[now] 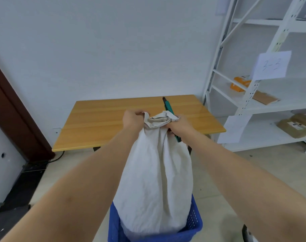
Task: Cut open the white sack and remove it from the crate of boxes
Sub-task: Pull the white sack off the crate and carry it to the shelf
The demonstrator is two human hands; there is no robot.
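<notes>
— What have the fingers got?

— My left hand [132,117] pinches the sack [155,180] mouth; my right hand [181,126] grips it too, curled round a green cutter [169,106], probably to pull the cloth taut; the sack hangs below them into the blue crate [195,222].

— And beyond?

— A wooden table [99,123] past my knuckles; white shelving [264,105] off right.

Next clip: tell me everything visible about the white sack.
The white cloth sack is a tall, wrinkled, off-white fabric bag standing upright in the blue perforated plastic crate, bulging and full. Its gathered neck is bunched at the top. The left hand grips one side of the neck; the right hand, also holding a green-handled cutter, grips the other.
</notes>
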